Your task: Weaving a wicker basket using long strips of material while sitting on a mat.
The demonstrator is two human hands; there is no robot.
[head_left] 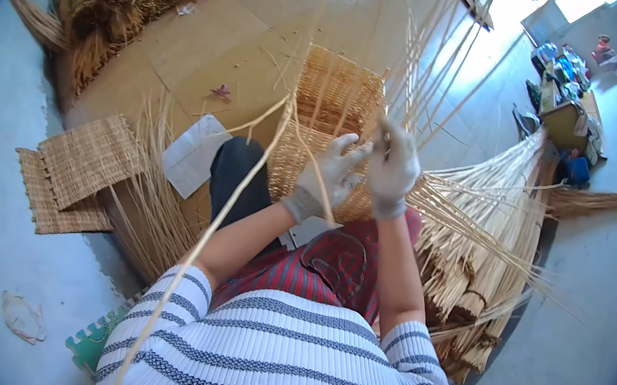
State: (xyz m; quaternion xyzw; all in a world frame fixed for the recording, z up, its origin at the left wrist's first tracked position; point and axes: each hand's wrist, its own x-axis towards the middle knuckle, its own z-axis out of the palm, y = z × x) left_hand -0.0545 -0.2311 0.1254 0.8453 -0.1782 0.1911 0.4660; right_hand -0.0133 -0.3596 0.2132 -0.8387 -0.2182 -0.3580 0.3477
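Note:
A woven straw basket stands at my lap between my knees, with long pale strands rising from its rim. My left hand, in a light grey glove, lies against the near side of the basket with its fingers apart. My right hand, gloved alike, is raised by the basket's right edge, its fingers curled together; what they hold, if anything, is too small to make out. A long loose strand crosses in front of my left forearm, and others stick out to the right beyond my right hand.
Bundled pale straw lies close on my right. Flat woven panels and loose stalks are at my left, near a white sheet. A heap of brown straw lies at the far left. A cluttered box stands far right.

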